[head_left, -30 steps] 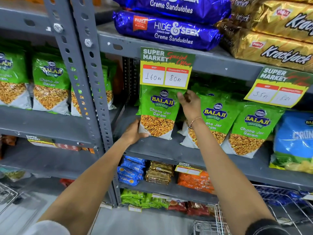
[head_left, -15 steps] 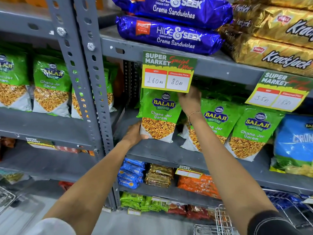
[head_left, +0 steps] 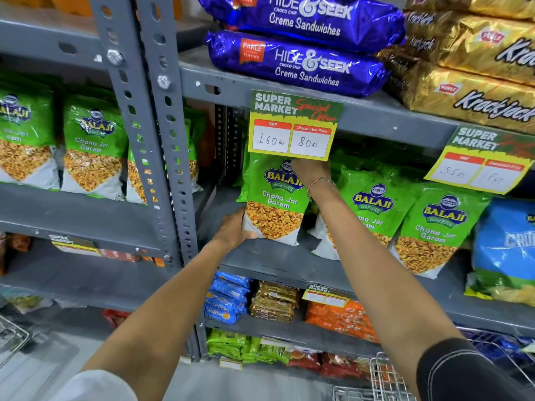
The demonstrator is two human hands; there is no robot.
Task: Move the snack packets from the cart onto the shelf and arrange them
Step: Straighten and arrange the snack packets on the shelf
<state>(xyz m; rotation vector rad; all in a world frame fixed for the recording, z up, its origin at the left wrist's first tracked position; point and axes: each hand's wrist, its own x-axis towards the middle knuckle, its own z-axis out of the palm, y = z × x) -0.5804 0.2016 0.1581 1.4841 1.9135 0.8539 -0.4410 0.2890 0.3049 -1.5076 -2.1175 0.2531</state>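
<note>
Cart (head_left: 385,380) sat nearest, its wire rim at the bottom edge just below my right arm; I could not see what packets were left in it.

Left hand (head_left: 234,230) was closed on the lower left corner of the green packet (head_left: 275,204), fingers wrapped under its white base. The packet stood upright on the grey shelf (head_left: 278,264), near the left end of that bay, close to the slotted upright (head_left: 170,157).

Right hand (head_left: 311,170) was up at the packet's top right, partly tucked behind the yellow price card (head_left: 295,125). The card hid the fingers, so I could not tell whether they pinched the top seal or only pressed on it.

Risks as I judged them:
- My right wrist was touching or nearly touching the card's lower edge; lifting it carelessly could bend the card or knock it off the shelf lip.
- The neighbouring packet (head_left: 367,209) leaned just beside my right forearm, and a third packet (head_left: 437,227) leaned against that. A sideways nudge could topple both like dominoes.
- The held packet was soft and rested on a narrow base. Letting go of the bottom corner first might let it slump forward off the shelf.

Farthest up, the blue biscuit packs (head_left: 298,65) lay stacked on the shelf above, clear of my reach.
</note>
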